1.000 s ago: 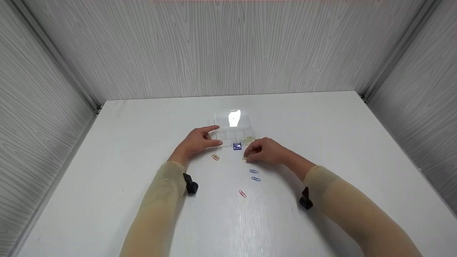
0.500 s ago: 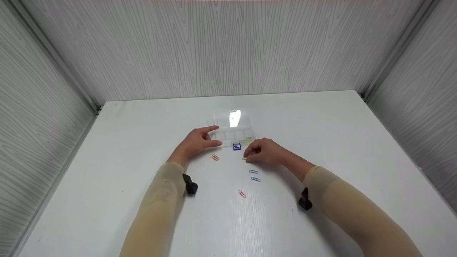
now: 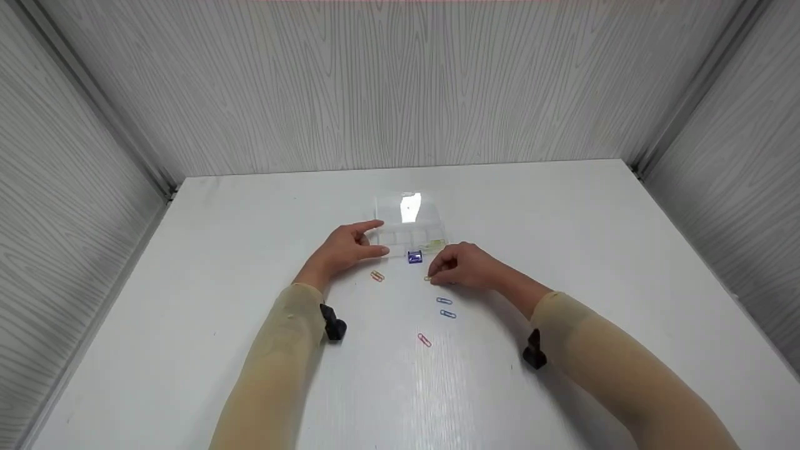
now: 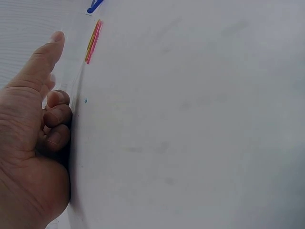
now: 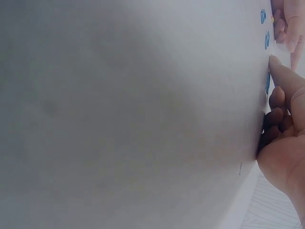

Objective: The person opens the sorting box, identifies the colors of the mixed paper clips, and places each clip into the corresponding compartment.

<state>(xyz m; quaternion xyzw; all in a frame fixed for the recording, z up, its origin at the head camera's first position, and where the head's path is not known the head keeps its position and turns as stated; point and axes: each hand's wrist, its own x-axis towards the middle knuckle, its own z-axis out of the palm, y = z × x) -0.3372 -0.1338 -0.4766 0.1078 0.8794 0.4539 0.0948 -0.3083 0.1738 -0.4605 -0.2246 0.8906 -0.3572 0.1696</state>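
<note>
A clear plastic compartment box lies with its lid raised at the back and a blue latch at its front. Yellow paper clips sit in its right front compartment. My left hand is at the box's left side, thumb and index finger straight against it; the other fingers are curled in the left wrist view. Right of the latch, my right hand pinches a yellow paper clip at the tabletop. Its thumb and fingers hide most of that clip.
A yellow and a red paper clip lie together near my left hand. Two blue paper clips lie in front of my right hand, and a red one is closer to me. Panels border the white table.
</note>
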